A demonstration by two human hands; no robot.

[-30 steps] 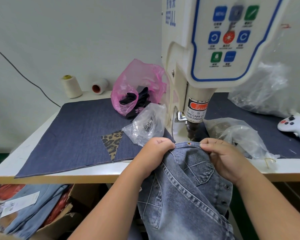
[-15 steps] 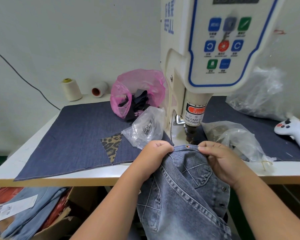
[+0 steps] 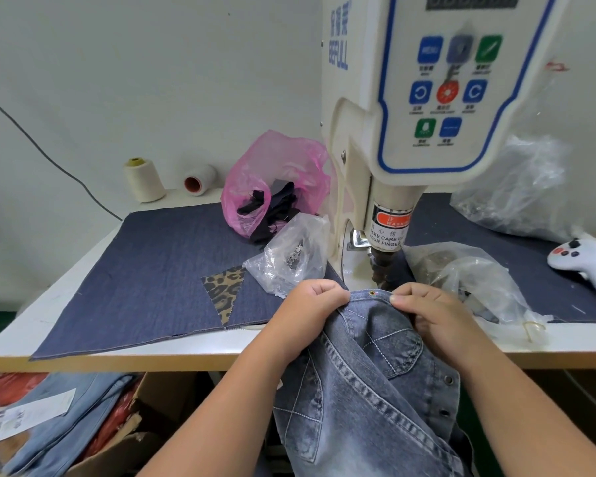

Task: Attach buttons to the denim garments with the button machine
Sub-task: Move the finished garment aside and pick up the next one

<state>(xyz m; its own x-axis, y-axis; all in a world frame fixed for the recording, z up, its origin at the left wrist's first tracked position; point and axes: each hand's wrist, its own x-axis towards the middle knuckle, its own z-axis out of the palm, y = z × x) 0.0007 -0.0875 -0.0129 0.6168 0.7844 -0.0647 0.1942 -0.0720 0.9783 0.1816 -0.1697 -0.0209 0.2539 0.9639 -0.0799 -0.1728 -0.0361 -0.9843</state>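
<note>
Left hand (image 3: 310,304) and right hand (image 3: 434,315) both pinch denim garment (image 3: 369,373) edge under button machine (image 3: 386,266) head; several buttons (image 3: 448,379) set, more garments likely left.

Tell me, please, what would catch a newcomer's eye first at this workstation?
Most striking is the cream button machine towering at centre right, its panel of blue, green and red keys facing the viewer. Just below its head, the left hand and right hand pinch the top edge of a grey denim garment. Behind the left hand, a pink plastic bag sits on the table.
</note>
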